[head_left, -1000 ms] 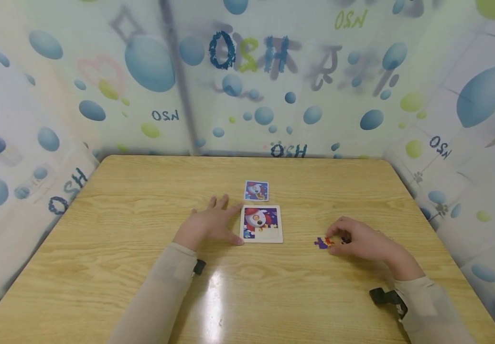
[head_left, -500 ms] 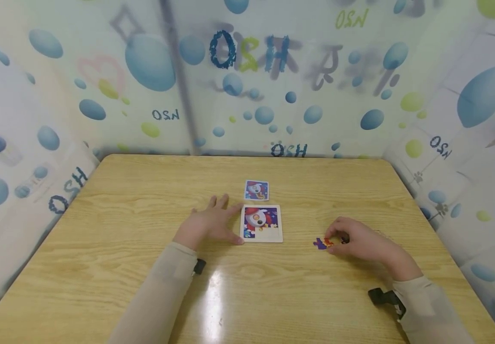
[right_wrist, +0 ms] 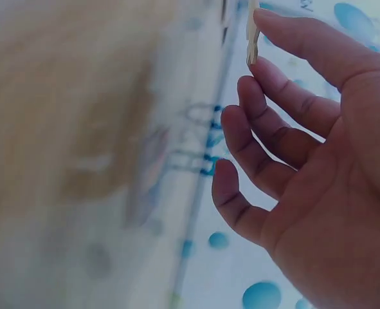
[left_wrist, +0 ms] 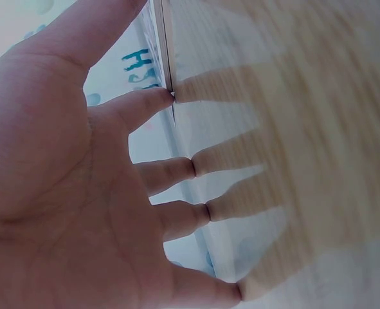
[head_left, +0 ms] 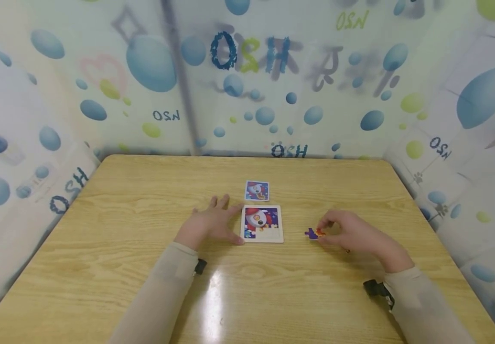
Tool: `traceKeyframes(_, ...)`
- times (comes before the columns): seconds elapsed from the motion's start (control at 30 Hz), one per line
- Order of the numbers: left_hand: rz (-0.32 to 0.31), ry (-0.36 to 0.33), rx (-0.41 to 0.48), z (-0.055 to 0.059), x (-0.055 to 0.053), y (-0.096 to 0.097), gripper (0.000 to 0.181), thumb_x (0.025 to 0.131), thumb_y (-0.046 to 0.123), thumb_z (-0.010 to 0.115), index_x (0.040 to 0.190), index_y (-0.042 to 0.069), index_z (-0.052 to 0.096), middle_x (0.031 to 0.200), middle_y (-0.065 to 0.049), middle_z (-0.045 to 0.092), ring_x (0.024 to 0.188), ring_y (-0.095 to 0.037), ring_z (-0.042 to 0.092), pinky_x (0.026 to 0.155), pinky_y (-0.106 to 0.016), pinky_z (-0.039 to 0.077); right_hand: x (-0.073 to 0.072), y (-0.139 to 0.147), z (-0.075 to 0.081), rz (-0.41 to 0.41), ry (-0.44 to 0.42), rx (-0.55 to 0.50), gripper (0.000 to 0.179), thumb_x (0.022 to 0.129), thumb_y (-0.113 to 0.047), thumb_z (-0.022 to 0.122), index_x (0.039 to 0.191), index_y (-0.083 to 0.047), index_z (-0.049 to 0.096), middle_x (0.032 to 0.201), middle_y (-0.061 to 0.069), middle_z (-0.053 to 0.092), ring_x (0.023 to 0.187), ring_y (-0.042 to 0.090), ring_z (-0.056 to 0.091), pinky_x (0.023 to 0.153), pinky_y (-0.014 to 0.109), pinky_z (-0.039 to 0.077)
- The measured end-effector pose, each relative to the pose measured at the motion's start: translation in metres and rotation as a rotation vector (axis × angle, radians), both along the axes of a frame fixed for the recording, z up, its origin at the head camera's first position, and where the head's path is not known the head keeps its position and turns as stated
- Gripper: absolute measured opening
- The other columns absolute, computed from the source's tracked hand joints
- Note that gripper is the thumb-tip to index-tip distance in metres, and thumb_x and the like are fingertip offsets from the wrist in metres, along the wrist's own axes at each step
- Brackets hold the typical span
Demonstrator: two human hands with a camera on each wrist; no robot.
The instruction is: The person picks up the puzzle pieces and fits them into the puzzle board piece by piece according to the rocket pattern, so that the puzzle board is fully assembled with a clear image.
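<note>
A square puzzle board (head_left: 278, 236) with a pale frame lies mid-table, partly filled with a white-and-red character picture; its lower right shows bare backing. My left hand (head_left: 206, 228) rests with spread fingers on the table, thumb and index finger at the board's left edge. To the right of the board, my right hand (head_left: 352, 236) pinches a purple-and-orange jigsaw piece (head_left: 311, 233) between thumb and index finger. In the right wrist view the jigsaw piece (right_wrist: 252, 38) appears edge-on at the fingertips, the other fingers loosely bent.
Just beyond the board lies a small picture card (head_left: 257, 190) with a similar character. A small dark bit (head_left: 348, 251) shows below my right hand, mostly hidden. The wooden table (head_left: 273, 291) meets patterned curtains (head_left: 247, 95) at its back and sides.
My right hand has moved left and slightly away from me, carrying the jigsaw piece closer to the board. The left hand stays at the board's edge.
</note>
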State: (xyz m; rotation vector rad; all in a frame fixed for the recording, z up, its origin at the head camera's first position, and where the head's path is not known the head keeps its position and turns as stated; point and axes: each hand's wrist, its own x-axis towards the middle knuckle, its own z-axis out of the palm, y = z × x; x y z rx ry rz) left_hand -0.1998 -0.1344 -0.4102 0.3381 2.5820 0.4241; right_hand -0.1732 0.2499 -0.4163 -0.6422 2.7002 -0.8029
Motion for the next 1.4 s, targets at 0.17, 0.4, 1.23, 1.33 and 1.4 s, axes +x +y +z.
traceKeyframes(0.17,-0.003,0.000,-0.002,-0.001,0.000,0.000,0.106,0.091,0.058,0.086,0.176,0.035,0.027,0.187,-0.014,0.000,0.171,-0.047,-0.006,0.124,-0.090,0.002,-0.009,-0.030,0.010,-0.022,-0.014,0.028,0.019,0.099,-0.030,0.084,0.110,-0.017,0.075,0.110,-0.002,0.073,0.106,0.022,0.065,0.094,0.043,0.058)
traceKeyframes(0.4,-0.013,0.003,-0.018,0.002,0.001,0.000,0.107,0.091,0.060,0.085,0.176,0.035,0.025,0.186,-0.014,-0.001,0.171,-0.047,-0.006,0.123,-0.090,0.002,-0.019,-0.081,0.005,0.012,-0.079,-0.015,0.019,0.099,-0.026,0.084,0.110,-0.014,0.075,0.104,-0.001,0.071,0.098,0.019,0.062,0.089,0.036,0.056)
traceKeyframes(1.23,-0.011,-0.001,-0.024,0.000,-0.001,0.001,0.107,0.091,0.063,0.084,0.176,0.036,0.025,0.187,-0.014,0.000,0.171,-0.047,-0.006,0.124,-0.090,0.004,-0.027,-0.130,-0.010,0.065,-0.153,0.023,0.017,0.099,-0.021,0.085,0.109,-0.013,0.074,0.096,0.002,0.066,0.092,0.019,0.060,0.084,0.033,0.054)
traceKeyframes(1.33,-0.012,-0.002,-0.027,0.000,-0.001,0.001,0.107,0.091,0.062,0.084,0.176,0.036,0.025,0.187,-0.014,0.000,0.171,-0.047,-0.005,0.124,-0.090,0.005,-0.028,-0.131,-0.010,0.058,-0.157,0.026,0.018,0.098,-0.021,0.085,0.109,-0.012,0.074,0.096,0.002,0.065,0.092,0.019,0.060,0.084,0.033,0.053)
traceKeyframes(1.4,-0.010,-0.003,-0.026,0.000,-0.001,0.001,0.107,0.091,0.062,0.084,0.176,0.036,0.025,0.187,-0.013,0.000,0.171,-0.047,-0.005,0.124,-0.090,0.005,-0.028,-0.131,-0.010,0.058,-0.156,0.027,0.018,0.098,-0.020,0.085,0.109,-0.012,0.074,0.096,0.002,0.065,0.092,0.019,0.060,0.083,0.033,0.053)
